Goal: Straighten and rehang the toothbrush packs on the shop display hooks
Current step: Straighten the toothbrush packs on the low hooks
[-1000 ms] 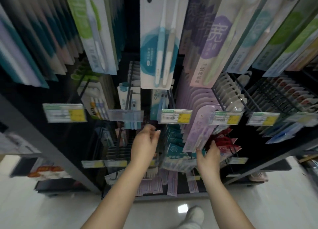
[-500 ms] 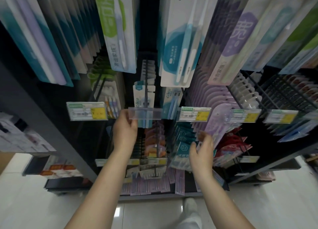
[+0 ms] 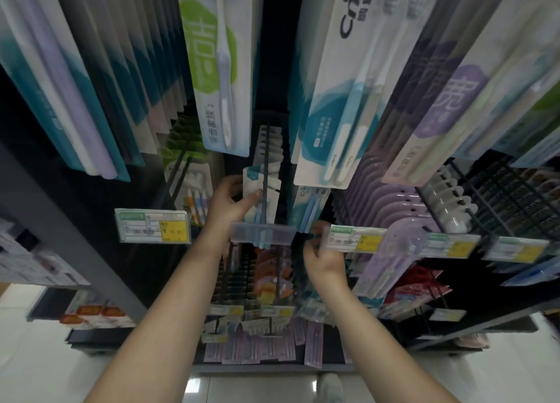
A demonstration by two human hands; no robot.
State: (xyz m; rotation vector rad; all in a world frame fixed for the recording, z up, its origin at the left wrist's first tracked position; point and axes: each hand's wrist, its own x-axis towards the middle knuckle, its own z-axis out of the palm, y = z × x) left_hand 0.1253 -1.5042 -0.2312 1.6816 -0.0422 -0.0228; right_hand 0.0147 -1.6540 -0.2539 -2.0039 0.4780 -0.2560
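Observation:
I look down a black shop display full of hanging toothbrush packs. My left hand (image 3: 230, 199) grips the front white-and-teal toothbrush pack (image 3: 253, 187) on a dark hook (image 3: 266, 172), thumb on its face, just above a clear empty price-tag holder (image 3: 262, 232). My right hand (image 3: 322, 255) is lower and to the right, fingers curled at the bottom edge of a blue toothbrush pack (image 3: 312, 211) and partly hidden behind a price label (image 3: 354, 239). Whether it pinches that pack is unclear.
Large packs hang overhead: a green-print one (image 3: 218, 78), a teal "Cnice" one (image 3: 339, 99), a purple one (image 3: 439, 105). Purple blister packs (image 3: 391, 245) crowd the right. Price labels (image 3: 153, 226) jut from hook ends. Lower hooks hold orange (image 3: 269, 278) and lilac packs (image 3: 248, 348).
Both hands have risen. My left hand went from below the clear tag holder up to the white-and-teal pack and took hold of it. My right hand moved up toward the blue pack.

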